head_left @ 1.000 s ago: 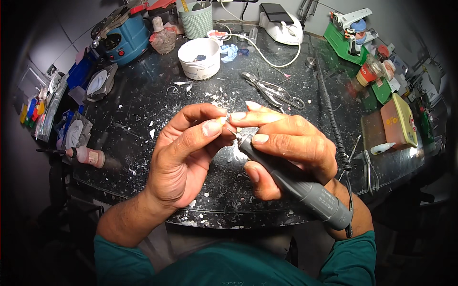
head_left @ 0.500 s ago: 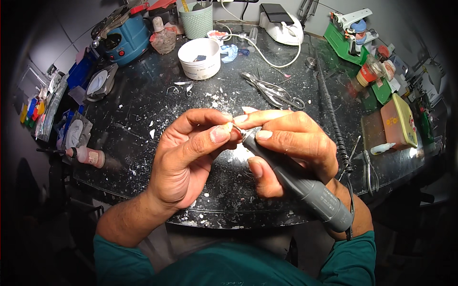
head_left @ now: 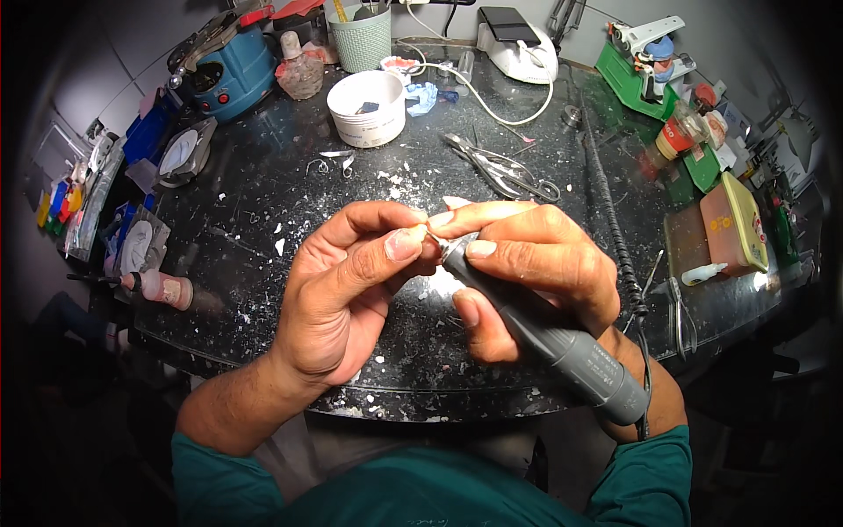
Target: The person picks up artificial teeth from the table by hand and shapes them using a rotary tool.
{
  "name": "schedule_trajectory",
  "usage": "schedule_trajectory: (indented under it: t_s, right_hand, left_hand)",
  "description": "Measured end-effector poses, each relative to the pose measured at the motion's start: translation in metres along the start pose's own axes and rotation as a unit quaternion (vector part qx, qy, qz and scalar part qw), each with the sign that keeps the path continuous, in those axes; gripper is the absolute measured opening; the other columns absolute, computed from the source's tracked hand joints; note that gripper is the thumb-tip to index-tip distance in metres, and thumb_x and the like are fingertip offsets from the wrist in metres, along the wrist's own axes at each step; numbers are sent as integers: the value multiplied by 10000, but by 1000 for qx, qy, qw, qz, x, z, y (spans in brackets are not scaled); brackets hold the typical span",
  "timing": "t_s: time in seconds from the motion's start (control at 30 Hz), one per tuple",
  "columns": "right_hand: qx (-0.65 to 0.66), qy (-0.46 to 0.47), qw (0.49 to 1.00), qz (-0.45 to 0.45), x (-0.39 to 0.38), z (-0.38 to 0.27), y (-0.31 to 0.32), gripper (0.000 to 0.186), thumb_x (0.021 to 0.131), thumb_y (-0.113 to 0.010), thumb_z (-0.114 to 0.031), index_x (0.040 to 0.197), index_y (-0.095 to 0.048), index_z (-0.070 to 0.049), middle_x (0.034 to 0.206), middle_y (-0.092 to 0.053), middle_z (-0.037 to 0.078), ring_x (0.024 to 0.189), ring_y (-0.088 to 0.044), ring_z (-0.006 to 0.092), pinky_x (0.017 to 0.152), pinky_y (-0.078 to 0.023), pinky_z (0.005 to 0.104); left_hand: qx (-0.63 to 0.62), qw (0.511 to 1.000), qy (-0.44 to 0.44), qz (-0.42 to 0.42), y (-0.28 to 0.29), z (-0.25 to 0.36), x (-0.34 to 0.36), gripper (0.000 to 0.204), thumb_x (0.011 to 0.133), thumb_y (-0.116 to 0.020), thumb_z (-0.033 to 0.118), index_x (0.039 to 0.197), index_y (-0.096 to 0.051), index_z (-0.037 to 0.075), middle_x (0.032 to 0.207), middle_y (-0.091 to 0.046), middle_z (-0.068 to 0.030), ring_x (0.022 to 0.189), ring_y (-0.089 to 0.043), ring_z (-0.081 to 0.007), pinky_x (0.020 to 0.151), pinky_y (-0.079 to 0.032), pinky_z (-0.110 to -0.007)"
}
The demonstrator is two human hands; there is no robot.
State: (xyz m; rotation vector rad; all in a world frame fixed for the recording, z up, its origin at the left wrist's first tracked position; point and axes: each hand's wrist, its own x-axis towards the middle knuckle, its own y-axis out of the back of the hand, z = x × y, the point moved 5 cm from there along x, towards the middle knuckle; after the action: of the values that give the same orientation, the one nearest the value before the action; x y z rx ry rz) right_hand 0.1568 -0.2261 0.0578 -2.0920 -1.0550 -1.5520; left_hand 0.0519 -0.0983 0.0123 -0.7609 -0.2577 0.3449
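In my right hand (head_left: 549,272) lies a dark grey rotary handpiece (head_left: 562,347), its body slanting down to the right and its cord running off the lower end. The nose of the handpiece points up and left at the fingertips of my left hand (head_left: 347,281). Those fingers are pinched together on a tiny piece at the tool's tip, mostly hidden and too small to name. My right index finger reaches across and touches the left fingertips. Both hands are above the black bench top (head_left: 237,290), which is strewn with white chips and dust.
Beyond my hands stand a white tub (head_left: 367,123) and pliers (head_left: 500,167). A coiled cord (head_left: 615,228) runs down the right side, near more pliers (head_left: 680,316) and a lidded box (head_left: 733,224). At left are a pink bottle (head_left: 167,290) and a blue machine (head_left: 230,83).
The handpiece has rolled slightly in my right hand, and its nose has shifted a little to the left. My left hand has barely moved.
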Motion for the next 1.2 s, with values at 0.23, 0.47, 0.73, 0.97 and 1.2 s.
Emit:
schedule_trajectory:
  t_s: [0.23,0.47,0.73,0.97,1.2]
  right_hand:
    - [-5,-8,1000,9,1,-4,3,414,671,-816,55,1050,-654,11,901,-705,172,924,-747,351,809,-623,424]
    - [-3,-28,996,-83,1,-8,1,377,850,-721,10,1162,-511,1,944,-618,169,1026,-703,407,946,-560,563]
    - [9,-33,996,-84,0,-4,1,371,838,-722,26,1159,-536,5,951,-625,174,1028,-704,400,950,-560,561]
    - [3,-22,997,-79,1,-5,2,373,839,-727,20,1156,-530,11,946,-634,184,1024,-707,396,929,-572,555]
    - [0,-23,997,-75,1,-5,2,370,832,-734,15,1148,-542,13,944,-644,187,1016,-710,397,922,-573,559]
  left_hand:
    - [44,997,-66,1,-3,7,-2,194,917,-673,-35,1108,-649,-14,1031,-723,-153,991,-712,-205,942,-557,-328]
    - [116,987,-108,5,-7,12,-5,235,866,-700,-67,1067,-625,28,1006,-710,-112,987,-697,-191,949,-525,-316]
    - [94,986,-134,-11,-5,12,-3,254,853,-694,-135,1068,-652,-8,1021,-731,-145,981,-717,-200,909,-574,-309]
    - [81,990,-117,-11,-3,12,-3,237,861,-696,-121,1064,-650,-8,1015,-731,-145,978,-717,-197,909,-570,-302]
    - [85,990,-115,-6,-4,11,-3,229,860,-700,-119,1053,-649,-7,1002,-728,-137,961,-711,-182,900,-564,-294]
